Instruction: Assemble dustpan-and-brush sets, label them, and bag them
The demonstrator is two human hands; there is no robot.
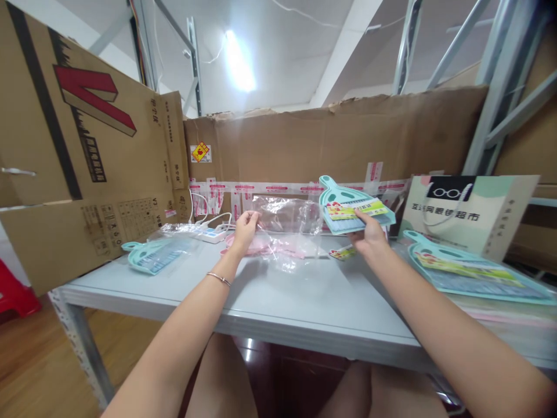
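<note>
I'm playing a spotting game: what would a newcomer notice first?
Probably the big red V on the cardboard box at left. Then the turquoise dustpan in the right hand, and the clear plastic bag in the left hand. A paper bag with printed glasses stands at right.

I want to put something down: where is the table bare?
Tabletop is free between left forearm and right forearm, before the clear bag, and between left forearm and left-end dustpan. Crowded: the back, with power strip and pink pieces; the right end, with dustpan pile and carrier bag.
</note>
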